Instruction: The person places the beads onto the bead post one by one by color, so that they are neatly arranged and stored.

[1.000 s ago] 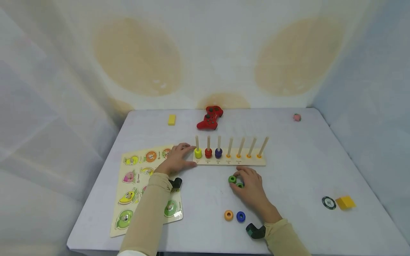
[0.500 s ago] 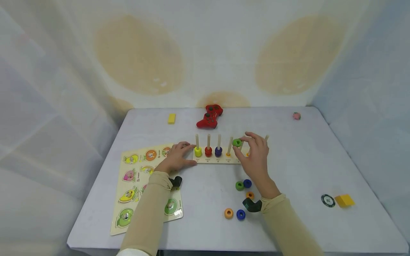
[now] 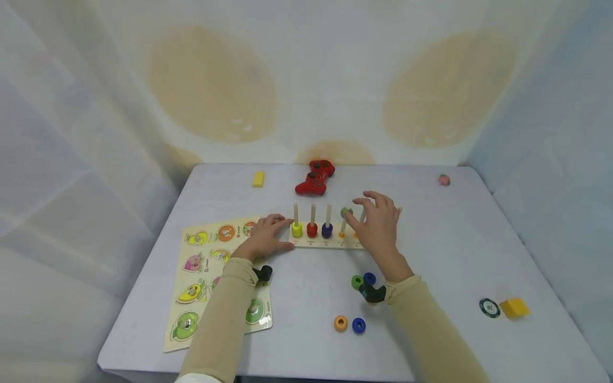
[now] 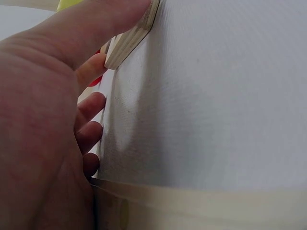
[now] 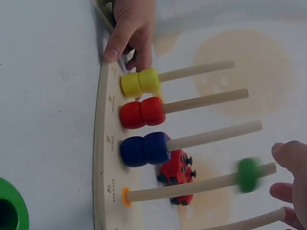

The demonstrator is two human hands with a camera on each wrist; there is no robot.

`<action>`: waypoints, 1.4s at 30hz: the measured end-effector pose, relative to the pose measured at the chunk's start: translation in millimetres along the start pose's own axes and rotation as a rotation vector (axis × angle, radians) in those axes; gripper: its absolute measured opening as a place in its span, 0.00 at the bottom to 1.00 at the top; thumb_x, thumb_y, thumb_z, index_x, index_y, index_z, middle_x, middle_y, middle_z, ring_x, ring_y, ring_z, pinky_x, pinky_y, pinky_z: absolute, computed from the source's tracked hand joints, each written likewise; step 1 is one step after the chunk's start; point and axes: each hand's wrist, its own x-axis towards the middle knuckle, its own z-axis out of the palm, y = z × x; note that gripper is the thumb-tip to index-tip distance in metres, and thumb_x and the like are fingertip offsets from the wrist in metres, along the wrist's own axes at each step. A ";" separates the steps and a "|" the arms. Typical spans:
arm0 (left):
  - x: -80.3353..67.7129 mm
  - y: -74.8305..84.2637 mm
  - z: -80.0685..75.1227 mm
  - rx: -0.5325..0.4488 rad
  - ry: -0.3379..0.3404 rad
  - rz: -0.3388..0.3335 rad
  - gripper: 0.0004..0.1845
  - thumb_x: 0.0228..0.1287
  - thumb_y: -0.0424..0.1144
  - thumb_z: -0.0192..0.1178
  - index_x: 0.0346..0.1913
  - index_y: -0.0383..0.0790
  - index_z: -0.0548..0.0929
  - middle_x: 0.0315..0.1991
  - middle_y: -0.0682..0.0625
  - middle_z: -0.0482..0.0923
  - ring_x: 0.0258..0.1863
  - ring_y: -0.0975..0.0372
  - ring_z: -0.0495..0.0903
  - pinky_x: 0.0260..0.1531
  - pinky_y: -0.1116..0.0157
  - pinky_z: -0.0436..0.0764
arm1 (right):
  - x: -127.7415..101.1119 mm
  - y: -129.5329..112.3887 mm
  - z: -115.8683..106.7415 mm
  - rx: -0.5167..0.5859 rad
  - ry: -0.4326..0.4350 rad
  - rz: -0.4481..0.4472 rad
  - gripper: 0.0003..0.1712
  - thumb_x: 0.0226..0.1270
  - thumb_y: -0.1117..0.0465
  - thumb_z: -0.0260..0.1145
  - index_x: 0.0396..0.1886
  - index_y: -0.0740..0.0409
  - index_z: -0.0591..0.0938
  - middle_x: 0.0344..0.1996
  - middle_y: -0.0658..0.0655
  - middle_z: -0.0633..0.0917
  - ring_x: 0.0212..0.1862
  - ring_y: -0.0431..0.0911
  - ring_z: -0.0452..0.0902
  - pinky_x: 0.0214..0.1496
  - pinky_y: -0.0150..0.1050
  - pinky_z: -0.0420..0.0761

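A right hand [image 3: 378,226], fingers relaxed apart, hovers beside a green ring [image 3: 346,212] threaded near the top of the fourth peg [image 3: 343,226], while the left hand [image 3: 265,238] presses flat on the board's [image 3: 316,243] nine o'clock end, apparently steadying it on the surface [image 3: 455,239].

The person's left hand [image 3: 265,238] lies low and flat with its palm down, the fingers stretched forward close together and the thumb pressed out along the side, while the left forearm in its tan sleeve runs straight back toward the body. The right hand [image 3: 378,226] is raised above the surface with the wrist bent upward, its fingers [image 5: 288,154] spread and loosely curved, gripping nothing. The right forearm, sleeved in the same tan, angles in from the lower right, and a dark strap-mounted device sits at each wrist.
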 end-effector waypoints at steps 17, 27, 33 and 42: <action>-2.9 2.1 -3.5 0.039 -0.004 0.008 0.42 0.62 0.63 0.67 0.78 0.66 0.63 0.78 0.51 0.56 0.75 0.46 0.54 0.74 0.39 0.58 | -79.9 56.8 4.0 0.112 -0.204 -0.080 0.15 0.64 0.56 0.75 0.49 0.55 0.86 0.54 0.60 0.85 0.60 0.59 0.77 0.62 0.62 0.71; -1.7 3.4 -2.7 0.039 -0.015 0.009 0.42 0.63 0.63 0.66 0.78 0.66 0.63 0.78 0.51 0.56 0.76 0.46 0.54 0.74 0.38 0.57 | -121.4 73.2 16.2 0.114 -0.382 -0.011 0.24 0.57 0.53 0.79 0.54 0.50 0.85 0.66 0.60 0.77 0.71 0.60 0.63 0.69 0.65 0.53; -0.7 0.7 -1.3 0.015 -0.024 0.006 0.42 0.62 0.64 0.67 0.78 0.67 0.63 0.78 0.51 0.56 0.76 0.46 0.53 0.73 0.37 0.57 | -123.6 72.0 19.1 0.111 -0.355 -0.014 0.17 0.58 0.54 0.78 0.47 0.50 0.86 0.65 0.60 0.78 0.70 0.59 0.64 0.70 0.63 0.52; -1.4 2.1 -2.0 0.024 -0.006 0.013 0.42 0.62 0.63 0.67 0.78 0.67 0.63 0.77 0.51 0.57 0.75 0.46 0.54 0.73 0.38 0.57 | -66.6 46.5 -3.8 0.190 -0.107 -0.133 0.18 0.61 0.58 0.77 0.50 0.56 0.84 0.63 0.63 0.78 0.69 0.63 0.65 0.69 0.69 0.53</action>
